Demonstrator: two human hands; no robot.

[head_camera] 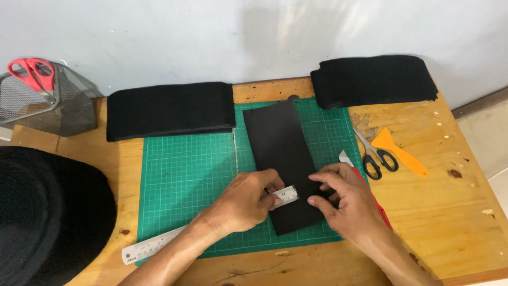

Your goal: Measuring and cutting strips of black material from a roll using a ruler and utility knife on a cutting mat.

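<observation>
A long black strip of sheet material (279, 143) lies slanted on the green cutting mat (185, 169). A metal ruler (153, 246) runs from the mat's lower left up across the strip's lower part. My left hand (246, 201) presses down on the ruler near its upper end. My right hand (344, 201) rests on the strip's right edge, fingers curled, holding a red-handled cutter (379, 209) whose blade tip shows near the mat's right edge. Most of the cutter is hidden under the hand.
Two stacks of black material sit at the back: one left (169, 108), one right (373, 79). Black-handled scissors (377, 156) and an orange scraper (397, 151) lie right of the mat. A wire basket (47, 106) with red scissors stands far left, a black roll (47, 212) below it.
</observation>
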